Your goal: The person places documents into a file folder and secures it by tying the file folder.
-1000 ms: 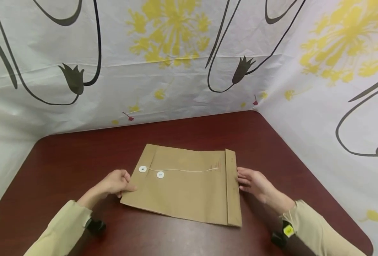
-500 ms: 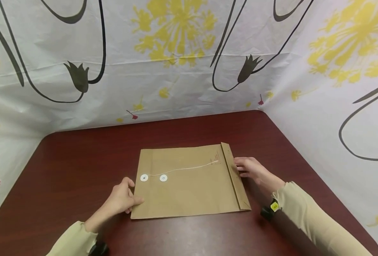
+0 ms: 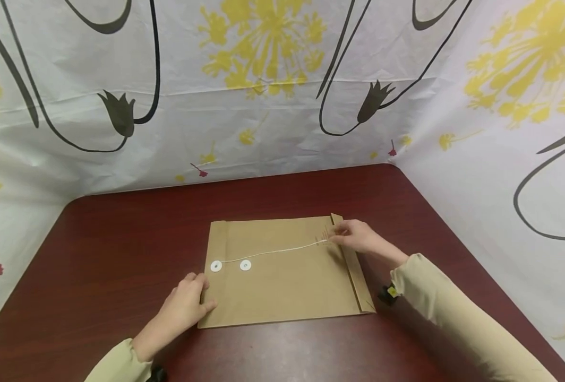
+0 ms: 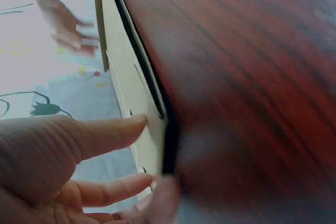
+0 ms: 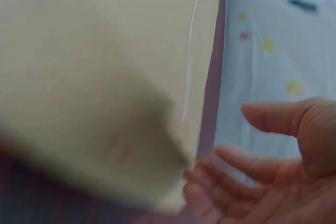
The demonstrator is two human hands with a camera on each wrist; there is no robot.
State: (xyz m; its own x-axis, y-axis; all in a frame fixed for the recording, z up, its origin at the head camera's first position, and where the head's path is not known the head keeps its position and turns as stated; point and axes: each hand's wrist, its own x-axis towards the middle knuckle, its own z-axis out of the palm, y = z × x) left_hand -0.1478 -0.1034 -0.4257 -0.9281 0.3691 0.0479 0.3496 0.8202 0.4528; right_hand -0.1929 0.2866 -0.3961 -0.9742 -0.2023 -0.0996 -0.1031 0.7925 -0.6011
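A brown paper string-tie envelope (image 3: 282,286) lies flat on the table, its folded flap strip (image 3: 358,281) at the right. Two white paper discs (image 3: 246,265) sit near its left side, and a thin white string (image 3: 275,251) runs from the outer one towards the right. My left hand (image 3: 182,307) holds the envelope's left edge, thumb on the upper face and fingers by the edge. Over the upper right part hovers my right hand (image 3: 359,236), close to the string's free end. The right wrist view shows its thumb and fingers (image 5: 252,166) apart, with nothing between them.
The dark red-brown table (image 3: 134,239) has rounded corners. White cloth (image 3: 273,122) printed with yellow flowers and dark stems hangs behind it and along its sides. Black cameras are strapped to both wrists.
The envelope has turned slightly and settled flat. My right hand has left the right edge and moved left over the string's end. The left hand stays at the left edge, having shifted nearer.
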